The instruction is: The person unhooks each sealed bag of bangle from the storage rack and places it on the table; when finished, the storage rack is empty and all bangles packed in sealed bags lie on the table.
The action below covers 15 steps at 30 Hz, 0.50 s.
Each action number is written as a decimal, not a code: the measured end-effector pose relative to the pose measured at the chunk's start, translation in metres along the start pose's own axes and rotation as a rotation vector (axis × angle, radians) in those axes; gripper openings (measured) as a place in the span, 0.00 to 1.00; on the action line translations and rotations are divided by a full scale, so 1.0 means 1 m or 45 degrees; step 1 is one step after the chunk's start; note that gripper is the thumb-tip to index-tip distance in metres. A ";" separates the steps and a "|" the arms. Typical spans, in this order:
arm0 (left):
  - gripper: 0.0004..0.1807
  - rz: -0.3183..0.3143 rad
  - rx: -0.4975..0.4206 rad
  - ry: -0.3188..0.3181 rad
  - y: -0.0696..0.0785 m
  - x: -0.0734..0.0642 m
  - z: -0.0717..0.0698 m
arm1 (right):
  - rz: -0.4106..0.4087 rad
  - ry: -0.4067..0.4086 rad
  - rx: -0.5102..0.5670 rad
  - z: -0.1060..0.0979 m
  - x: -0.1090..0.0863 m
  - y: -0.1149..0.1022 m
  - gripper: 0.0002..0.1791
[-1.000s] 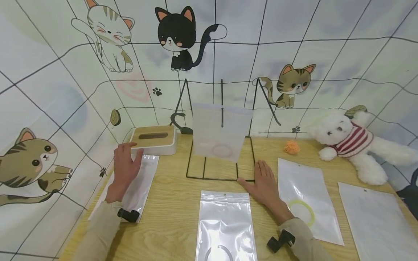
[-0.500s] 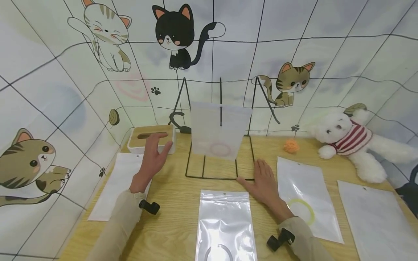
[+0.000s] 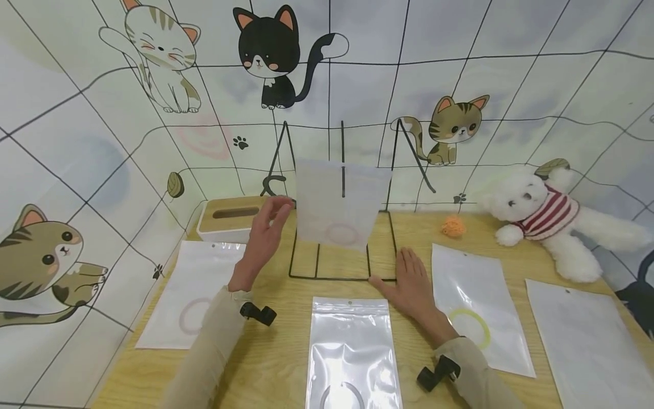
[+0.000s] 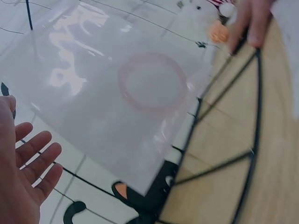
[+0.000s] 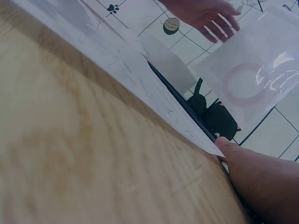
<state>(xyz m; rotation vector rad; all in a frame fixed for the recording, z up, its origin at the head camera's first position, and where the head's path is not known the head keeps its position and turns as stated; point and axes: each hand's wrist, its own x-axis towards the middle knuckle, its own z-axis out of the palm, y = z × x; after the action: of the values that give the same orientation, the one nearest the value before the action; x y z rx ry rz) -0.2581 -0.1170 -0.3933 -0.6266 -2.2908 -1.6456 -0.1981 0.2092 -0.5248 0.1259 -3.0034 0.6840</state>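
Note:
A black wire rack stands on the wooden table, and from its middle arm hangs a whitish zip bag with a pale pink ring inside. My left hand is raised beside the bag's left edge, holding nothing. In the left wrist view its fingers are spread loosely, apart from the bag. At the rack base's front right corner rests my right hand, its thumb on the corner and its straight fingers along the side wire.
Flat zip bags lie around: one at left, one front centre, one with a yellow ring, one far right. Behind are a wood-topped tissue box, an orange ball and a white plush toy.
My left hand has moved right from over the left flat bag, past the tissue box, to the hanging bag's left edge. The right hand has stayed on the rack base.

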 end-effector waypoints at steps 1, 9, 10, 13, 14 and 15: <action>0.17 -0.001 -0.020 0.008 0.005 0.003 0.002 | -0.002 0.004 0.001 0.000 0.000 0.000 0.62; 0.20 0.029 -0.129 0.067 0.003 0.032 0.023 | -0.009 0.043 -0.003 0.005 0.002 0.003 0.62; 0.20 0.038 -0.140 0.073 0.004 0.035 0.026 | -0.008 0.046 -0.005 0.006 0.002 0.004 0.62; 0.21 0.051 -0.190 0.107 0.010 0.040 0.032 | -0.005 0.037 -0.017 0.006 0.002 0.004 0.62; 0.21 0.058 -0.205 0.120 0.012 0.041 0.033 | -0.002 0.034 -0.013 0.005 0.001 0.004 0.62; 0.22 0.063 -0.224 0.127 0.013 0.042 0.035 | 0.000 0.035 -0.012 0.004 0.001 0.004 0.62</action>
<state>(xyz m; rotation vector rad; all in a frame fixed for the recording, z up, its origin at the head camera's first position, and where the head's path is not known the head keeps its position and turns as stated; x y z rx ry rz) -0.2872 -0.0721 -0.3749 -0.6180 -2.0610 -1.8249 -0.1999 0.2113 -0.5303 0.1156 -2.9800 0.6655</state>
